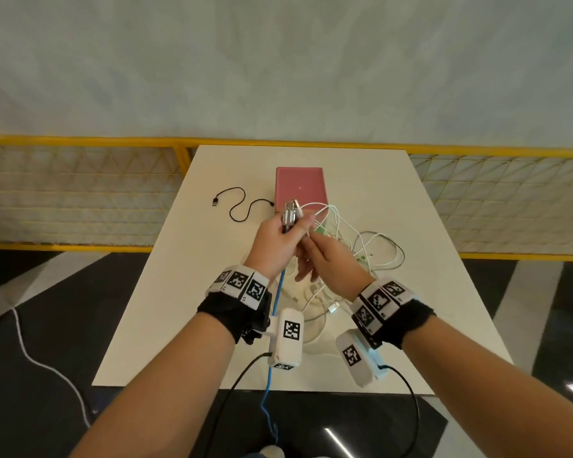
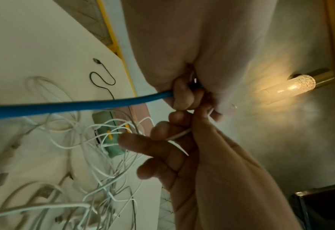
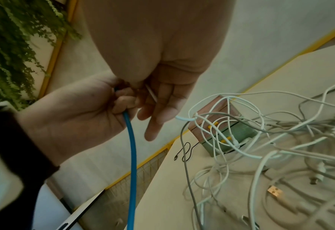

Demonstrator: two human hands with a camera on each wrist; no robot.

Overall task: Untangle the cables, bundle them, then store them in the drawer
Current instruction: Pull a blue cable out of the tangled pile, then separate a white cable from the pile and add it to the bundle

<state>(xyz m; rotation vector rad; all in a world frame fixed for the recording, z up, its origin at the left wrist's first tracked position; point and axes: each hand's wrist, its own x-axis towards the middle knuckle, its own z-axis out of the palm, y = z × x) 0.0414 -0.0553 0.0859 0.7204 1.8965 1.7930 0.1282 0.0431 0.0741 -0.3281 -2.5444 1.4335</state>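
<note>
My left hand (image 1: 278,242) is raised over the table and grips a bunch of USB plugs (image 1: 290,214) together with a blue cable (image 1: 280,285) that hangs down past the table's near edge. My right hand (image 1: 325,259) is right beside it and pinches a thin white cable (image 2: 179,134) between thumb and fingers, its other fingers straight. A tangle of white cables (image 1: 364,252) trails from both hands onto the table on the right. The pink drawer box (image 1: 301,188) stands behind the hands; its green drawer fronts (image 3: 233,137) show in the right wrist view.
A separate black cable (image 1: 237,206) lies loose to the left of the box. The white table (image 1: 166,292) has bare room on its left side. A yellow railing (image 1: 80,140) runs behind it. A loose USB plug (image 3: 274,190) lies among the white cables.
</note>
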